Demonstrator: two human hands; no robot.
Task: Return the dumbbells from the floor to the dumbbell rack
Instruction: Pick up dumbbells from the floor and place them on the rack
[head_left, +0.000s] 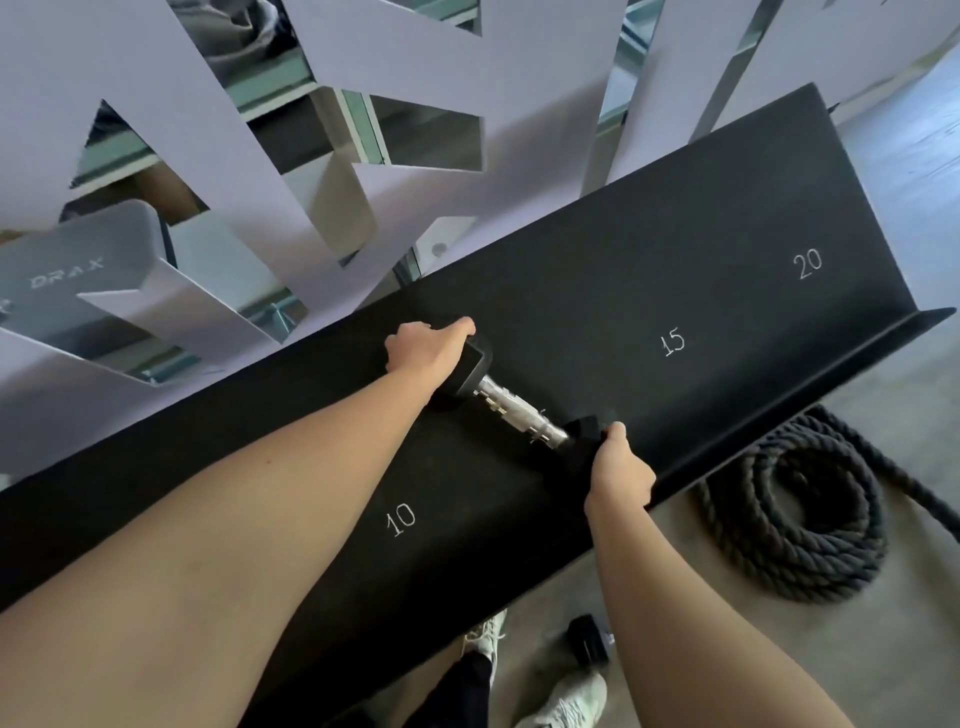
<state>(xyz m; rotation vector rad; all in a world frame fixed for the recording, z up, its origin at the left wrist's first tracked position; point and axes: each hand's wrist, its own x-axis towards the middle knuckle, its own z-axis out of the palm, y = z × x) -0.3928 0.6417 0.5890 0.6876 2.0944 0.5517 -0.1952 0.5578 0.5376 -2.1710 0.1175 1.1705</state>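
Note:
A black dumbbell with a knurled silver handle lies on the black dumbbell rack, between the white marks 10 and 15. My left hand cups its far black head. My right hand grips its near head at the rack's front lip. Another black dumbbell lies on the floor below the rack, beside my shoes, only partly visible.
A coiled thick black rope rests on the grey floor right of the rack. Behind the rack stands a mirrored wall with large white cut-out shapes. My white shoes stand under the rack's front edge. The rack also carries a 20 mark.

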